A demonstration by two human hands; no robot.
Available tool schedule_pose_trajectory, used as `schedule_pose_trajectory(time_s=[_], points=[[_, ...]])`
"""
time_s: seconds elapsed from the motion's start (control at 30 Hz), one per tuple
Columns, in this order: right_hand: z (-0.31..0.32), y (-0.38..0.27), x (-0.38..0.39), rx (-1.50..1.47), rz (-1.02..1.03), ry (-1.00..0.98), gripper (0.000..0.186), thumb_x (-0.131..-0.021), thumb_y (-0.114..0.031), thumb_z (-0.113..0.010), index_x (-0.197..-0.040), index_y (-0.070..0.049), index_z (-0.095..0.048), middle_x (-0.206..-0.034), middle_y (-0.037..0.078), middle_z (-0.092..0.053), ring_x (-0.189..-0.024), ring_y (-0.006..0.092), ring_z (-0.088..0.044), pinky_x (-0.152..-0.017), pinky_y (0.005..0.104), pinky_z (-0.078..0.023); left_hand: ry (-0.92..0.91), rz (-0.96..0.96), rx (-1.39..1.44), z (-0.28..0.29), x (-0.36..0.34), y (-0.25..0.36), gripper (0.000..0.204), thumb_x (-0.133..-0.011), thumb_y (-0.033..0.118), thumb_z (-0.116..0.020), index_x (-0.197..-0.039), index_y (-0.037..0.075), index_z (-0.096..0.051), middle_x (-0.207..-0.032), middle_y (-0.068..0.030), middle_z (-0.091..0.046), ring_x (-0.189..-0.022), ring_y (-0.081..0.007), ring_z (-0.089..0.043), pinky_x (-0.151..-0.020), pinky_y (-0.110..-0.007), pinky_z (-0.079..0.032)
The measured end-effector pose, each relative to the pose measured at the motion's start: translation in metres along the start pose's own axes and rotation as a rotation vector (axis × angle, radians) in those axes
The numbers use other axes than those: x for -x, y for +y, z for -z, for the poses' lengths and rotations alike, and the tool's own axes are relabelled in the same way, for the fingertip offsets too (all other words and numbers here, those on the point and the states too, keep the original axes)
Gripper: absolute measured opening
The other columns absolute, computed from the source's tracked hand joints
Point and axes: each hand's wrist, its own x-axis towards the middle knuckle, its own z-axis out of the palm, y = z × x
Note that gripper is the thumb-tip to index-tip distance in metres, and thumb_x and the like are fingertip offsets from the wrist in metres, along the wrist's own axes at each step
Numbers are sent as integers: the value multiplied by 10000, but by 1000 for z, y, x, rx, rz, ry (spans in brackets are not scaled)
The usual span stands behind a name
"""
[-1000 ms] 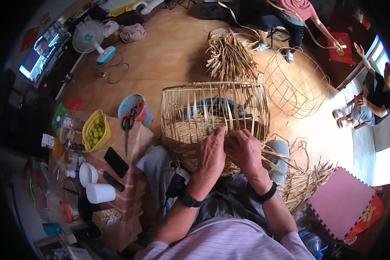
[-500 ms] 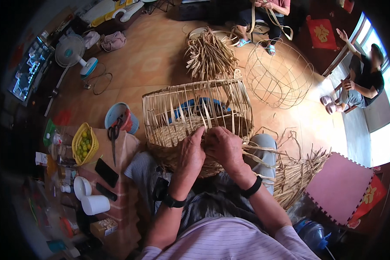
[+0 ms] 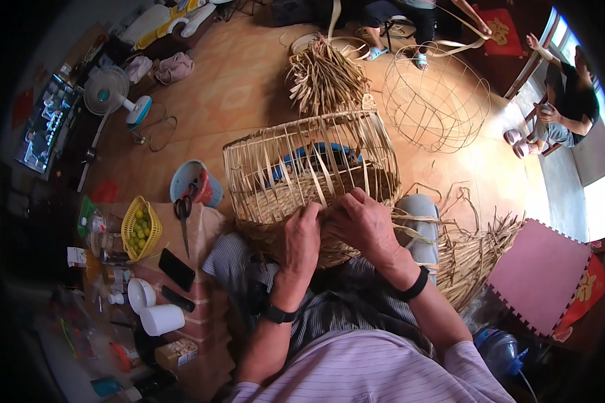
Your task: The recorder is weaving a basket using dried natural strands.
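Observation:
An open-work woven basket (image 3: 262, 201) of pale straw strips rests on my lap, with upright slats above a densely woven lower band. My left hand (image 3: 301, 238) is closed on the weaving at the near side, fingertips at the slats. Just right of it, my right hand (image 3: 366, 225) pinches strips at the same band; its fingertips are partly hidden behind the knuckles. Loose strips (image 3: 417, 235) trail rightward from the band over my knee. Beside that knee lies a straw bundle (image 3: 474, 258).
On the left are a low table (image 3: 205, 225) with scissors (image 3: 183, 211), limes (image 3: 140, 232) and cups, a bucket (image 3: 202, 191) and a fan (image 3: 106, 91). Ahead are a straw pile (image 3: 326, 80), wire frame (image 3: 437, 101) and seated co-worker (image 3: 423, 23). Another person (image 3: 568, 101) sits right, beside a foam mat (image 3: 538, 275).
My right hand has shifted slightly along the band, its knuckles more raised. The co-worker ahead has stretched an arm out rightward with a long strip. The view has shifted slightly.

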Motion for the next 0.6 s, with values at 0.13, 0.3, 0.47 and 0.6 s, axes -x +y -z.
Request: schedule_pose_trajectory(time_s=[0.13, 0.3, 0.47, 0.6], points=[[12, 3, 10, 69, 8, -113, 343, -781, -274, -815, -885, -55, -572, -863, 116, -566, -788, 332, -630, -632, 434, -533, -140, -149, -176, 5, 5, -8, 182, -893, -33, -565, -1049, 43, -618, -870, -165, -667, -853, -365, -667, -879, -517, -486], [28, 6, 9, 85, 43, -39, 394, -750, -293, -835, -909, -44, -574, -892, 131, -549, -842, 348, -611, -665, 458, -521, -108, -278, -203, 16, 6, -6, 163, -887, -27, -620, -1028, 53, -637, -854, -158, -672, -894, -341, -658, -870, -424, -480], [30, 28, 13, 49, 104, -205, 354, -758, -241, -806, -931, -42, -571, -942, 141, -541, -931, 364, -566, -748, 475, -508, -164, -80, -19, 16, -6, 1, 224, -917, 18, -636, -1133, 74, -652, -924, -157, -715, -903, -343, -668, -861, -426, -509], [32, 24, 13, -11, 126, -172, 352, -759, -254, -806, -926, -52, -571, -936, 131, -542, -891, 354, -564, -731, 474, -497, -263, -121, 1, 31, -19, -17, 415, -930, 16, -628, -1327, 136, -642, -932, -154, -744, -867, -319, -705, -751, -416, -542]])
